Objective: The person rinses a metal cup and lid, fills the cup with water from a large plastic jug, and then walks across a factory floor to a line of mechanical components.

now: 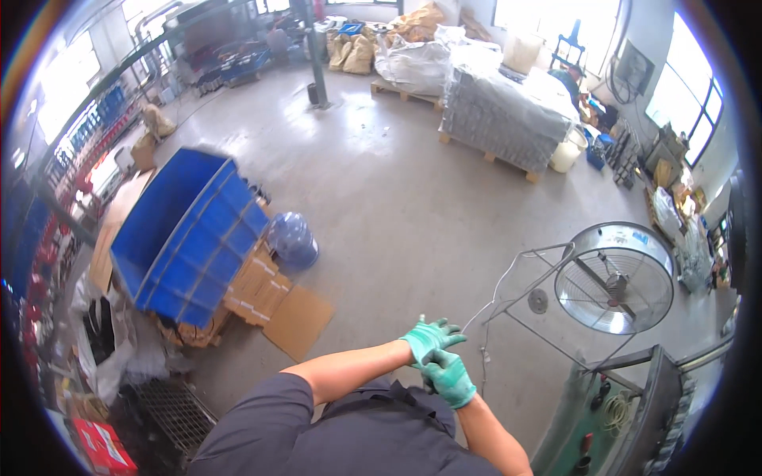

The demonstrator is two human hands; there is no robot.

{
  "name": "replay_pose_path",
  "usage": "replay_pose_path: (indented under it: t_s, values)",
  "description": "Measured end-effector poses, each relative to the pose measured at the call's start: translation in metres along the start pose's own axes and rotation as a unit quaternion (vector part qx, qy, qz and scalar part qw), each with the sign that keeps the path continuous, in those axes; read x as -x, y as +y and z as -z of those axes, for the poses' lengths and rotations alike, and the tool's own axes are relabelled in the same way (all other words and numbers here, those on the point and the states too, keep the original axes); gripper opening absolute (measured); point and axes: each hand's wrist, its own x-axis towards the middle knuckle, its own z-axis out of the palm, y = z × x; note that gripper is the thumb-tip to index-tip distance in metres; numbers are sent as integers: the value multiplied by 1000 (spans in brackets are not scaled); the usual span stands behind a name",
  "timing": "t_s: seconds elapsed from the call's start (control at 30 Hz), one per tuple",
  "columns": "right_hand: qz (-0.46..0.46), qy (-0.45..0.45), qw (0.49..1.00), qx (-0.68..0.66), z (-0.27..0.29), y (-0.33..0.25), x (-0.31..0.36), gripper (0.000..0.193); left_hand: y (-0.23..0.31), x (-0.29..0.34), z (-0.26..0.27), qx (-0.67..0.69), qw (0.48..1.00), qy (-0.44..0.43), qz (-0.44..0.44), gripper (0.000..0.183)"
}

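Both hands wear green work gloves and meet in front of my dark apron (389,420). My left hand (432,339) is stretched out with its fingers apart and holds nothing. Just below it, my right hand (451,379) is closed, its fingers pinching the left work glove (417,346) near the palm and cuff. Part of the left glove is hidden behind the right hand's fingers.
A big blue bin (202,238) stands at left, with a blue water jug (294,240) and flat cardboard (298,321) beside it. At right is a large round floor fan (615,278), its pale cord (496,295) crossing the floor. Wrapped pallet goods (508,111) stand at the back.
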Motion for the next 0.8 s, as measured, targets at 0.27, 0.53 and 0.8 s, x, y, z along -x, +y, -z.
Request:
replay_pose_path:
  t_s: [0.27,0.53,0.8]
  values:
    - [79,17,977,-199,179,-77,-181,8,-114,-239,92,537,838,-66,65,38]
    - [110,63,944,-305,397,-154,-325,76,-446,-242,51,478,731,89,479,78]
    - [118,175,976,-62,629,-142,-430,58,-504,-281,76,393,679,-85,615,81]
